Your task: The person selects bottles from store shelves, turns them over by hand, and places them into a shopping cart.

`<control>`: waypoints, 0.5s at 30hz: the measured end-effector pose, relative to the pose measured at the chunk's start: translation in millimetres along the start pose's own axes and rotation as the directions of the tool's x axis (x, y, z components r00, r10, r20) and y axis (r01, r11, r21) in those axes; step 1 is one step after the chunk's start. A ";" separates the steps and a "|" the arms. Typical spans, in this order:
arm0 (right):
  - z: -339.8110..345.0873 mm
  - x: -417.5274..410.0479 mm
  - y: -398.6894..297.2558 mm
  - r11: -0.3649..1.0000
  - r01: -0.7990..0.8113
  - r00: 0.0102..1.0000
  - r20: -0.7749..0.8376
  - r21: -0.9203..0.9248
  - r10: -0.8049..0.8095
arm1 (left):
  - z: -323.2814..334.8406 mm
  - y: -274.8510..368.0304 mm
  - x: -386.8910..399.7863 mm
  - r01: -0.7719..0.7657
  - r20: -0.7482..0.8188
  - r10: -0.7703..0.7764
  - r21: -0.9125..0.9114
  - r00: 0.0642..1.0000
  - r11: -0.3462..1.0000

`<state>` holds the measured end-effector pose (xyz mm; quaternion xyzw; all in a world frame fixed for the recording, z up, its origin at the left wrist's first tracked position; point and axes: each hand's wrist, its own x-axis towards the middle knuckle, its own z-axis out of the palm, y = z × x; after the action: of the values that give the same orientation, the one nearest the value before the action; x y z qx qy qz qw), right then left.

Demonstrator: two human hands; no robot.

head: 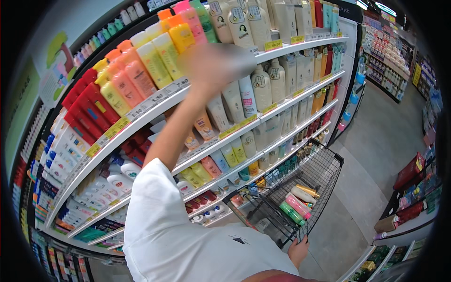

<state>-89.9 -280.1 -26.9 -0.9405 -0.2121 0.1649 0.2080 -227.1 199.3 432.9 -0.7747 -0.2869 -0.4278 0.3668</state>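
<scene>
My left hand (209, 68) is raised at the upper shelf, in front of the bottles beside the yellow pump bottles (181, 35). The hand is blurred, with a greyish blur at its right side, so its grip cannot be told. Low in the view, my right hand (298, 251) is curled on the near edge of a black wire shopping cart (326, 179). Inside the cart lie a green bottle (291, 212), a pink bottle (297, 206), a cream-coloured bottle (303, 194) and a gold tube (307, 190), close together.
Curved white shelves (148, 105) packed with bottles and tubes run across the left and middle. Red bottles (92, 105) and orange pump bottles (139, 75) stand at the left. A grey floor aisle (384, 134) lies to the right, bordered by a display with red boxes (408, 171).
</scene>
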 end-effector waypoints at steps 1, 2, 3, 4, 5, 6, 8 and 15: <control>-0.5 1.8 -1.4 1.000 0.007 1.000 0.001 0.011 -0.007 | -6.1 -31.9 18.9 0.048 -0.083 -0.033 0.189 0.996 0.981; -0.9 0.8 -2.0 1.000 0.001 1.000 -0.002 0.019 0.000 | -9.0 -57.9 38.7 0.117 -0.164 -0.077 0.248 0.983 0.962; -2.1 0.5 -2.9 1.000 0.006 1.000 -0.009 0.024 -0.006 | -15.5 -77.5 55.2 0.191 -0.247 -0.117 0.299 0.962 0.935; -4.2 0.3 -2.7 1.000 -0.002 1.000 0.012 0.002 0.002 | -19.2 -87.6 68.7 0.192 -0.255 -0.118 0.288 0.960 0.938; -5.8 1.1 -2.0 1.000 -0.001 0.999 0.035 -0.021 0.002 | -27.4 -97.7 79.4 0.254 -0.219 -0.184 0.355 0.958 0.900; -4.5 0.0 1.0 1.000 -0.009 1.000 0.023 -0.019 0.009 | -33.4 -97.9 87.0 0.307 -0.185 -0.252 0.414 0.950 0.857; 2.7 -1.0 6.0 1.000 -0.012 1.000 0.005 -0.017 0.012 | -41.1 -92.2 94.2 0.290 -0.063 -0.290 0.413 0.955 0.864; 4.3 -1.7 9.0 1.000 0.006 1.000 0.007 -0.006 -0.006 | -35.0 -87.4 83.5 0.272 -0.024 -0.295 0.459 0.955 0.846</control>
<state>-90.1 -287.0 -34.4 -0.9398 -0.2163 0.1671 0.2051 -270.0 231.2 546.7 -0.6255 -0.4992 -0.3791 0.4646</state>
